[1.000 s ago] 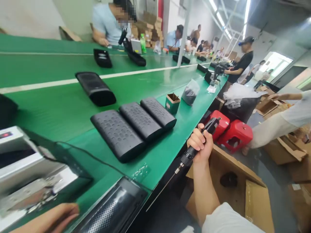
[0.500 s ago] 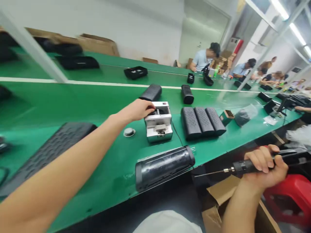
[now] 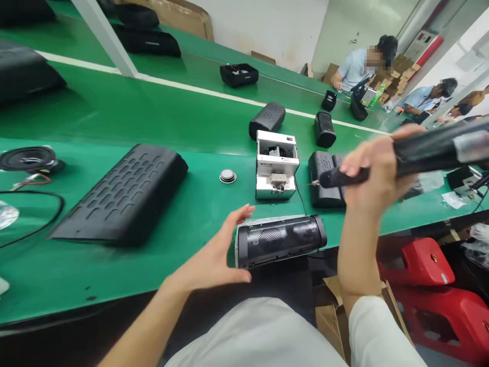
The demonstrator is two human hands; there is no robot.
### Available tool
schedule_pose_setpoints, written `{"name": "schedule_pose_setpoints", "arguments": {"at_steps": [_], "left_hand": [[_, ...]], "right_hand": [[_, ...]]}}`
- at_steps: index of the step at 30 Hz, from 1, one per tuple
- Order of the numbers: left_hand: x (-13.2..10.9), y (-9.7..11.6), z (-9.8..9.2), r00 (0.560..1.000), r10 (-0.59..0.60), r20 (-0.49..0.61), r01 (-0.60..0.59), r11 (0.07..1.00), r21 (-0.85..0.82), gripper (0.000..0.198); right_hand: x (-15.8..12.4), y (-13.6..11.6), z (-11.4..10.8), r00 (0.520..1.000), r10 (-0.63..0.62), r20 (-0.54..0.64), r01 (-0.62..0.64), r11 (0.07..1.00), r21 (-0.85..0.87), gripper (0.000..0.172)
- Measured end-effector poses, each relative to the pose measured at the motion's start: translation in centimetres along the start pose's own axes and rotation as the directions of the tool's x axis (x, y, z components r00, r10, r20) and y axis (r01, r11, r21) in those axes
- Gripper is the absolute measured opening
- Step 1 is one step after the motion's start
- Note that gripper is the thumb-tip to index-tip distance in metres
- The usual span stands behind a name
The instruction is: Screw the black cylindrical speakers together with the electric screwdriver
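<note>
My left hand (image 3: 219, 255) is open, thumb and fingers spread around the left end of a black speaker housing (image 3: 282, 239) at the bench's front edge. Whether the fingers touch it I cannot tell. My right hand (image 3: 376, 171) is raised and wrapped round a black electric screwdriver (image 3: 431, 155), whose tip end points left, blurred. Behind the housing stands a silver screw feeder (image 3: 277, 165) with an open top. A small round silver-rimmed part (image 3: 228, 176) lies to the feeder's left.
A large black patterned shell (image 3: 126, 191) and a speaker driver with wires (image 3: 28, 159) lie on the left. Black shells (image 3: 324, 178) stand partly behind my right arm. Below right are red stools (image 3: 430, 262) and a cardboard box (image 3: 330, 323). A co-worker (image 3: 359, 63) sits across the bench.
My left hand has left the screw feeder and come down to the housing's left end, opening. My right hand has lifted the electric screwdriver up over the bench. The view has shifted.
</note>
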State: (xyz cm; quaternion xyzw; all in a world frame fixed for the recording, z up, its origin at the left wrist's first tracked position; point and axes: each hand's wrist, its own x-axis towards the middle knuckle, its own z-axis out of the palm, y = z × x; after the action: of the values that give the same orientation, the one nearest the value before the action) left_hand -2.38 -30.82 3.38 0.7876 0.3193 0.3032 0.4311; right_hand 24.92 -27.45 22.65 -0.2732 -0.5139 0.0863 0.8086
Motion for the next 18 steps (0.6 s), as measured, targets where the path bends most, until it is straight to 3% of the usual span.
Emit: {"name": "schedule_pose_setpoints", "arguments": {"at_steps": [2, 5, 12, 15, 18], "left_hand": [[-1.9, -1.3, 2.6, 0.998, -0.067, -0.009, 0.067, 0.998, -0.009, 0.138], [-2.4, -2.6, 4.8, 0.99, -0.112, -0.09, 0.109, 0.993, -0.037, 0.13], [-1.6, -2.6, 4.2, 0.994, -0.081, -0.072, 0.077, 0.995, -0.059, 0.127], [-1.6, -2.5, 4.3, 0.994, -0.084, -0.066, 0.08, 0.995, -0.063, 0.124], [-1.6, -2.8, 4.8, 0.991, -0.067, -0.115, 0.06, 0.996, -0.067, 0.126]], "right_hand": [[-0.2, 2.2, 2.6, 0.996, 0.036, 0.086, -0.03, 0.997, -0.073, 0.026], [-0.7, 4.8, 4.6, 0.978, 0.089, 0.187, -0.071, 0.992, -0.1, 0.038], [-0.7, 8.1, 5.2, 0.953, 0.174, 0.247, -0.117, 0.966, -0.231, 0.044], [-0.7, 8.2, 5.5, 0.968, 0.111, 0.223, -0.064, 0.976, -0.21, 0.037], [-1.1, 7.5, 5.7, 0.963, 0.135, 0.233, -0.084, 0.973, -0.214, 0.03]]}}
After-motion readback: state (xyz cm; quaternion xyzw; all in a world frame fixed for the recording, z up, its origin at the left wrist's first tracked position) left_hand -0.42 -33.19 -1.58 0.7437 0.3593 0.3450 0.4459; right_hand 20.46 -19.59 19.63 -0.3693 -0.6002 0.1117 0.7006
